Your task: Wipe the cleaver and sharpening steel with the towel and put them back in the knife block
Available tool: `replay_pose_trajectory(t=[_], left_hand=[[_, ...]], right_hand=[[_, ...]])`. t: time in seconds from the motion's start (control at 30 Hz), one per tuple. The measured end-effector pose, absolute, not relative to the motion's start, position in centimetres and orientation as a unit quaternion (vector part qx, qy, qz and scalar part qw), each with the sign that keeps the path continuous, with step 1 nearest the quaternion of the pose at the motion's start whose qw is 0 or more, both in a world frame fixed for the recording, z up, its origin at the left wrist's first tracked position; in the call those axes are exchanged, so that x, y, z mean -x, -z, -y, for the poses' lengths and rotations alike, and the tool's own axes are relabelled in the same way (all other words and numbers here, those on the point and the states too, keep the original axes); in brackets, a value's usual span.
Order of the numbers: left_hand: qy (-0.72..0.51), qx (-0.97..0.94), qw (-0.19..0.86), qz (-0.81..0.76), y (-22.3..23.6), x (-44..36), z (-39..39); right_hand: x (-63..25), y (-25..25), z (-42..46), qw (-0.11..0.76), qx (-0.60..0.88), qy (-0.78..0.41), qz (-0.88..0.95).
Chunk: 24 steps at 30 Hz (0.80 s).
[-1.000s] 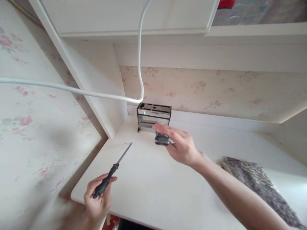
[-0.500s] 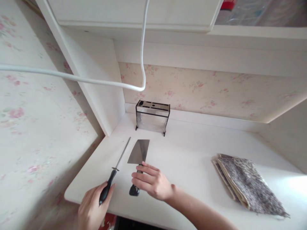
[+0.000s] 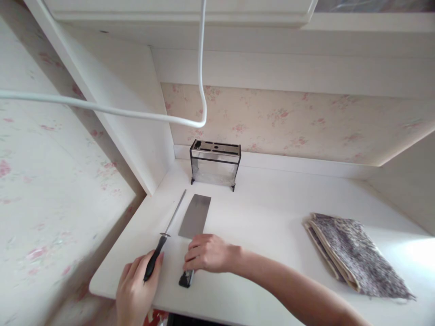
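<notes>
My left hand (image 3: 137, 283), near the counter's front edge, is closed around the black handle of a honing steel (image 3: 155, 259). The steel's thin metal rod points up and away, with a small guard where it meets the handle. Just to its right, a cleaver (image 3: 196, 216) has its broad grey blade pointing away from me. My right hand (image 3: 205, 253) has its fingers wrapped over the cleaver's dark handle, whose butt end shows below the fingers. The palm side of the right hand is hidden.
At the back of the white counter (image 3: 265, 217) stands a knife block (image 3: 215, 163) with clear sides and a slotted top. A folded grey-brown towel (image 3: 356, 253) lies at the right. A white cable (image 3: 136, 113) hangs across the view in front of the cabinet (image 3: 176, 11).
My right hand has closed around the cleaver's handle, its fingers curling from a looser, straighter pose. The left hand keeps its hold on the honing steel. The view has shifted slightly.
</notes>
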State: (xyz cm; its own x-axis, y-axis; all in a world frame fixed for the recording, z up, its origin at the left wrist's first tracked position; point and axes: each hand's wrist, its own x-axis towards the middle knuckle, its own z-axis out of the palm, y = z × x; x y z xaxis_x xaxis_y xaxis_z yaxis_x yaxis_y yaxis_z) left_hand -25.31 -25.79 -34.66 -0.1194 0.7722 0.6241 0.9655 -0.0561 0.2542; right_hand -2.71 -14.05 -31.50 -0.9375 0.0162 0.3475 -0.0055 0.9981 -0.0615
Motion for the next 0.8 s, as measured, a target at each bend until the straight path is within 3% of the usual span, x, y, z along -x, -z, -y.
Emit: replay_pose_trajectory(t=[0.1,0.2,0.37,0.47,0.67,0.8], left_hand=[[0.329,0.643,0.131,0.68,35.0,25.5,25.9],[0.315,0.637,0.127,0.692,35.4,25.5,26.0],[0.285,0.601,0.123,0.737,35.7,25.3,25.6],[0.268,0.6,0.117,0.745,35.6,25.1,25.4],[0.259,0.609,0.124,0.74,35.5,25.2,25.2],[0.263,0.642,0.127,0.709,35.8,26.1,25.1]], right_hand=[[2.6,31.5,13.8,0.159,-0.004,-0.058,0.985],[2.0,30.6,13.3,0.196,0.024,-0.107,0.974],[-1.4,27.0,7.6,0.444,0.384,-0.113,0.801],[-3.8,25.5,2.3,0.507,0.51,-0.075,0.691],[-4.2,25.5,-3.3,0.436,0.621,-0.151,0.633],[-2.2,26.0,-4.4,0.428,0.659,-0.135,0.604]])
